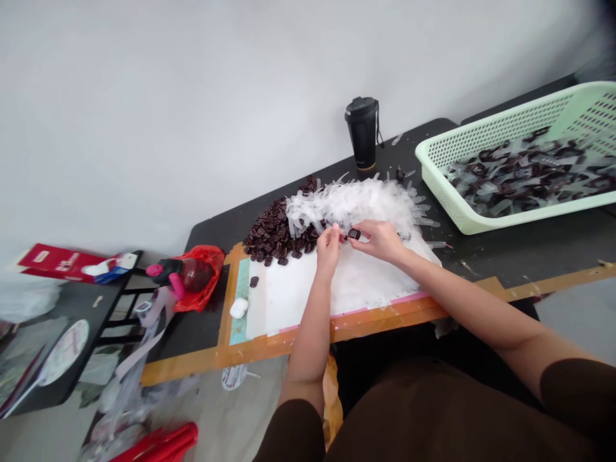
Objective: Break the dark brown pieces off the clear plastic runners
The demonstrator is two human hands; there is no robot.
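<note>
Over the white work sheet, my two hands are close together. My right hand pinches a small dark, rounded-square piece between thumb and fingers. Right beside it, the fingers of my left hand are pressed together; what they hold is too small to make out. Just behind both hands is a heap of whitish translucent strips. A pile of dark brown pieces lies to the left of the strips, and one loose dark piece sits apart near the sheet's left edge.
A pale green basket of dark pieces with translucent strips stands at right. A black lidded tumbler is at the back. To the left are a white earbud case and a pink-capped bottle on a red bag. Orange tape lines the front edge.
</note>
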